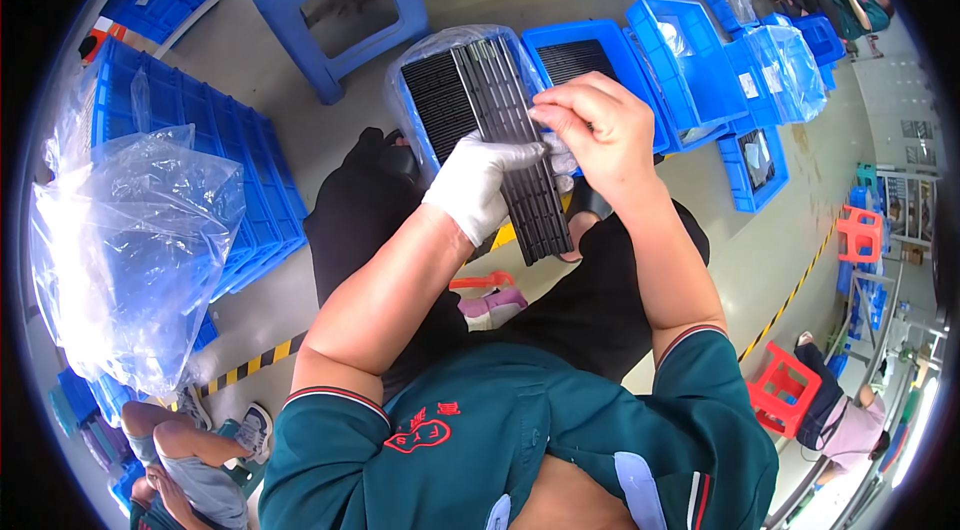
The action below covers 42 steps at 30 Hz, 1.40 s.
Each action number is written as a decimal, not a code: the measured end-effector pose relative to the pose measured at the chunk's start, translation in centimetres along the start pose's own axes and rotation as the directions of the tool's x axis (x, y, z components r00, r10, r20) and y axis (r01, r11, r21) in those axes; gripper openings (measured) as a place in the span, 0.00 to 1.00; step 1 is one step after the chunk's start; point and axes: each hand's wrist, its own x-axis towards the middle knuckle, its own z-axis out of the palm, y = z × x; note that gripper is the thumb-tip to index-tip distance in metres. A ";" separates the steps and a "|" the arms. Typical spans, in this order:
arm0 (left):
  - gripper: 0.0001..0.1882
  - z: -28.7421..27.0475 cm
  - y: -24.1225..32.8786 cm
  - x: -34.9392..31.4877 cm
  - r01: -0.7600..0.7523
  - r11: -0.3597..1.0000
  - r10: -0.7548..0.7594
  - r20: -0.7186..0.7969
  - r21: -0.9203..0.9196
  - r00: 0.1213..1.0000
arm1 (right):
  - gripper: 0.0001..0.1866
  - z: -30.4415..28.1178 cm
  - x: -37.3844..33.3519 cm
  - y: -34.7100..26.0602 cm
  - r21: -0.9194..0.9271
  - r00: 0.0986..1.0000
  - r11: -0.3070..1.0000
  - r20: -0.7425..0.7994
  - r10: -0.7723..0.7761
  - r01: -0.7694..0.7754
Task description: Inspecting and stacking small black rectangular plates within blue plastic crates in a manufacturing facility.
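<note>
You are holding a long black ribbed tray strip (520,160) over your lap, its long axis running from the blue bins ahead down toward your knees, the near end tilting slightly to your right. Your left hand (478,185), wearing a white glove, is closing its fingers (515,152) around the strip's middle from the left. Your bare right hand (597,130) is pinching its fingers (548,115) on the strip's right edge near the far half. Just beyond, a blue bin lined with a clear plastic bag (440,80) is holding more black ribbed trays. To its right, a second blue bin (590,55) is showing a dark tray, and further bins carry small white rectangular labels (748,85). At your left, a crumpled clear bag (135,250) is resting on stacked blue crates (240,160). Yellow-and-black tape (250,362) is striping the floor.
</note>
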 end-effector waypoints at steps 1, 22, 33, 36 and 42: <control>0.13 -0.1 0.0 0.0 -0.002 1.000 0.002 0.000 0.000 1.000 | 0.06 0.1 0.0 -0.1 0.001 1.000 1.000 0.000 -0.002 0.002; 0.16 -0.4 0.0 0.5 -0.003 0.999 0.004 0.025 -0.052 1.000 | 0.05 0.0 -0.1 -1.2 0.065 0.993 0.996 -0.105 0.063 -0.056; 0.13 -0.5 -0.1 0.5 -0.036 0.999 0.036 -0.013 0.001 0.999 | 0.05 1.0 -0.4 -0.1 0.084 0.986 0.983 0.034 0.163 -0.165; 0.13 -0.8 -0.2 0.7 -0.051 0.999 0.051 -0.026 0.018 0.998 | 0.05 1.4 -0.2 -0.3 0.076 0.992 0.989 0.008 0.125 -0.125; 0.12 -0.7 -0.2 0.6 -0.043 0.999 0.043 -0.016 -0.032 0.999 | 0.05 1.5 0.0 -0.5 -0.216 0.982 0.958 0.024 -0.189 0.189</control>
